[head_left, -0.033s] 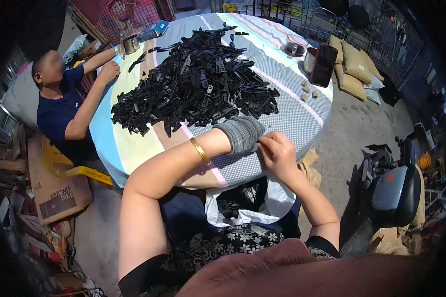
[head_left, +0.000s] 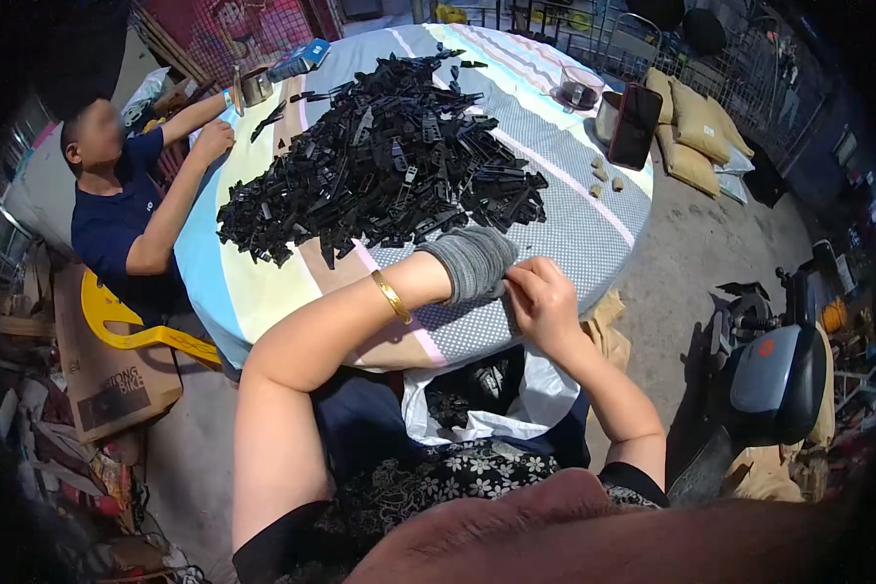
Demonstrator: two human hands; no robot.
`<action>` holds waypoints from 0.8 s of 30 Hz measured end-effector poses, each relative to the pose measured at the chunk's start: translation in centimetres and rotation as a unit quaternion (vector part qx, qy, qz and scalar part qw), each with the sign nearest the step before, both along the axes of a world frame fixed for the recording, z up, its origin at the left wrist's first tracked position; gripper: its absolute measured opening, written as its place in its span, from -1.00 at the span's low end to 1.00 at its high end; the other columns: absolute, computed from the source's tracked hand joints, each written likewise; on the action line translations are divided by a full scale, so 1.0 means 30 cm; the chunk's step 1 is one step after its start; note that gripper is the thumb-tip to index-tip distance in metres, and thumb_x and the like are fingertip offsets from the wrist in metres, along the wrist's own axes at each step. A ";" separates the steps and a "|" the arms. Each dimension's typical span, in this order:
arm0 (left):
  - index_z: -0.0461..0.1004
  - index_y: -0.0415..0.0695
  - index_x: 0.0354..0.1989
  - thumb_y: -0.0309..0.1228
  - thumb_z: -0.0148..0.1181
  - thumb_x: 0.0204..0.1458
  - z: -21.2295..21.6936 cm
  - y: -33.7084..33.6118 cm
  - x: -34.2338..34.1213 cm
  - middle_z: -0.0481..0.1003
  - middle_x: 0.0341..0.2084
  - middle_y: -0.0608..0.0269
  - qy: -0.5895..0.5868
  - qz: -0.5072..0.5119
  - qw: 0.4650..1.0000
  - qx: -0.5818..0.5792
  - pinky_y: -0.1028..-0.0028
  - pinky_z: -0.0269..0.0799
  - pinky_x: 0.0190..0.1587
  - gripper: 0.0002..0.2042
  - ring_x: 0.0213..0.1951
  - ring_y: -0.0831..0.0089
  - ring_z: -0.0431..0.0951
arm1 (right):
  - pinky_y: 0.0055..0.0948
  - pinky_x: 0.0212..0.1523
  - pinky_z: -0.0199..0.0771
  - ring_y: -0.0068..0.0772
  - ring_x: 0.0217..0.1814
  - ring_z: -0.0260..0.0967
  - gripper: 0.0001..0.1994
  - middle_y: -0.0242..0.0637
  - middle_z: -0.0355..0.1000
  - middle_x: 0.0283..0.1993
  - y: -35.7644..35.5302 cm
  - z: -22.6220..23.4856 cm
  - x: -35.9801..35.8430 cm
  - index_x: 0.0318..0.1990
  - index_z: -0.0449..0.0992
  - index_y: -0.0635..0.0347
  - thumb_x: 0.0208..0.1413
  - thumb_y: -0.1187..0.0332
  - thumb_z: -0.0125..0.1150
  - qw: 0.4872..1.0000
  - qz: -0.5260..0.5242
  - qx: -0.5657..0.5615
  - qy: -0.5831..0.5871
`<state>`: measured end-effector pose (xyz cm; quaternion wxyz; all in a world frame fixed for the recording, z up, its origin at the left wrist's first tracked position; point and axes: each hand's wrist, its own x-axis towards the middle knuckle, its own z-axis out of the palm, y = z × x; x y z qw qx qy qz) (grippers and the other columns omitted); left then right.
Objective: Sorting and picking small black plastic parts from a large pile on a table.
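Observation:
My left hand (head_left: 472, 265) wears a grey knitted glove with a folded cuff and lies over the near edge of the table; its fingers are hidden. A gold bracelet (head_left: 391, 296) circles that forearm. Bare, with fingertips pinched together, my right hand (head_left: 547, 304) meets the far end of the glove; whatever lies between the fingertips is too small or covered to make out. Beyond both hands spreads a large heap of black plastic pieces (head_left: 380, 165). On my lap, a white sack (head_left: 545, 394) stands open with more black pieces inside.
A striped cloth covers the round table (head_left: 263, 302). Toward its right side are a phone (head_left: 636, 127), a clear cup (head_left: 579, 92) and several small tan lumps (head_left: 600, 175). A co-worker (head_left: 127, 195) sits at the left, arms on the table. A scooter (head_left: 779, 375) stands at right.
My hands hold nearly the same place and pose. At the left, more of the yellow curved frame shows beside the co-worker.

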<state>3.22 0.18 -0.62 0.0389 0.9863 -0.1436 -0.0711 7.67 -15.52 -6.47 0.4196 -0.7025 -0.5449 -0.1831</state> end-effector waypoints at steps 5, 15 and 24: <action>0.47 -0.23 -0.43 -0.28 0.18 -0.18 -0.015 -0.032 0.007 0.50 -0.51 -0.01 -0.027 0.007 1.000 0.008 0.23 0.42 -0.29 -0.75 -0.39 0.08 0.52 | -0.31 -0.39 0.34 -0.22 -0.39 0.34 -0.84 -0.28 0.39 -0.43 -0.037 -0.038 0.023 -0.38 0.49 0.23 -0.21 0.51 0.25 0.999 -0.025 0.012 -0.026; 0.47 -0.23 -0.47 -0.28 0.23 -0.22 -0.009 -0.022 0.022 0.50 -0.55 -0.01 -0.013 0.006 1.000 -0.008 0.23 0.42 -0.33 -0.75 -0.42 0.08 0.52 | -0.35 -0.37 0.37 -0.16 -0.39 0.36 -0.89 -0.18 0.40 -0.44 -0.024 0.011 0.008 -0.44 0.50 0.29 -0.21 0.56 0.24 0.999 -0.015 -0.010 0.039; 0.16 -0.07 0.15 -0.15 0.15 -0.05 0.006 -0.020 -0.132 0.49 -0.26 -0.02 -0.030 -0.003 0.950 -0.311 0.27 0.43 -0.20 -0.41 -0.24 0.05 0.52 | -0.55 -0.34 0.40 -0.60 -0.37 0.38 -0.83 -0.33 0.48 -0.42 -0.072 0.015 0.037 -0.30 0.51 0.34 -0.08 0.47 0.27 0.908 0.105 -0.083 0.397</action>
